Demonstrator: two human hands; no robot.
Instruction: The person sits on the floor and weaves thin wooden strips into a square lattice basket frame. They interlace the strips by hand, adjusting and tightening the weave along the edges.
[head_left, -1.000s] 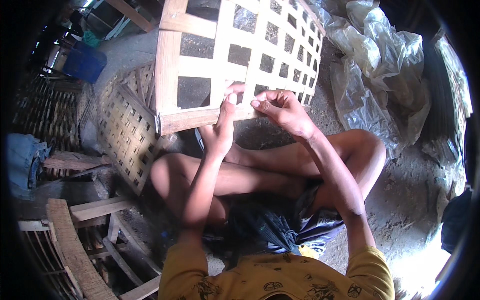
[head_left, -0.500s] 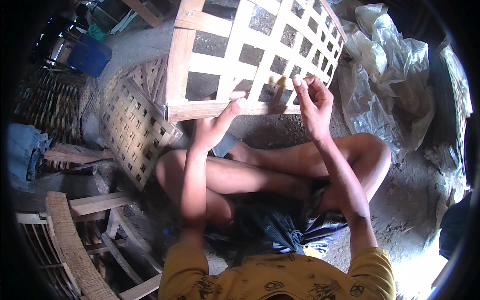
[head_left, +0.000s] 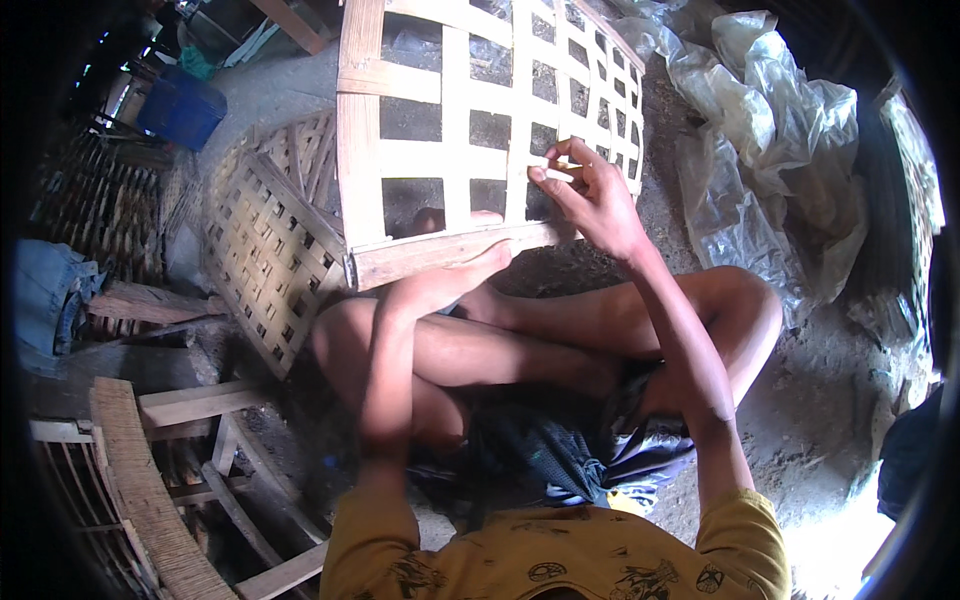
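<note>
A woven bamboo lattice panel [head_left: 430, 162] with wide square gaps stands tilted in front of my crossed legs. Along its near edge runs a flat wooden rail [head_left: 430, 258]. My left hand [head_left: 455, 272] is closed round this rail, thumb on the near side and fingertips showing through the gaps behind. Just above the rail, my right hand [head_left: 598, 205] pinches a pale bamboo strip [head_left: 560, 174] between thumb and fingers, against the weave. Whether that strip is a loose end or part of the lattice, I cannot tell.
More woven bamboo panels [head_left: 270, 235] lean together at the left. Crumpled clear plastic sheeting [head_left: 770, 130] lies at the right. A slatted wooden frame [head_left: 150, 490] fills the lower left, with a blue bin [head_left: 182, 108] farther back. Denim cloth [head_left: 50, 295] hangs over a wooden beam [head_left: 150, 306].
The lattice panel has swung round, its right side moving left and its near rail coming lower. My right hand has shifted left and slightly down; my left hand has moved down with the rail.
</note>
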